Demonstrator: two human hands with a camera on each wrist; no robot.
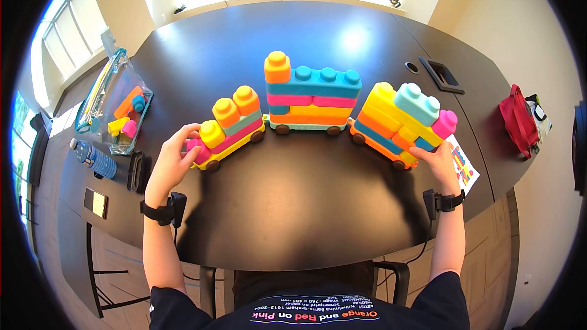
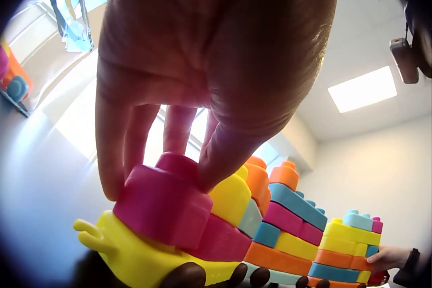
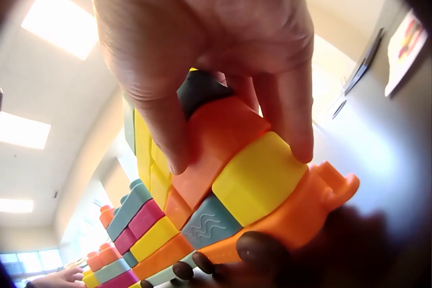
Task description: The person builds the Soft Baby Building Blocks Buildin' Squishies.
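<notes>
A train of three wheeled cars built from chunky toy blocks curves across the table. My left hand (image 1: 173, 162) pinches the magenta block (image 2: 162, 200) at the outer end of the left car (image 1: 239, 136), which has a yellow wheeled base (image 2: 125, 254). The middle car (image 1: 315, 114) stands between my hands, an orange block (image 1: 277, 68) topping its left end. At the right, my right hand (image 1: 439, 165) grips the end of the right car (image 1: 380, 123), thumb and fingers on either side of an orange block (image 3: 219, 139), above a yellow block (image 3: 260, 174) and an orange base (image 3: 290, 210).
To the left are a clear zip bag (image 1: 125, 95) with loose blocks, a water bottle (image 1: 95, 159), a black case (image 1: 136, 171) and a phone (image 1: 96, 203). A printed sheet (image 1: 465, 168) lies beyond my right hand; a red bag (image 1: 518, 121) sits at the right edge.
</notes>
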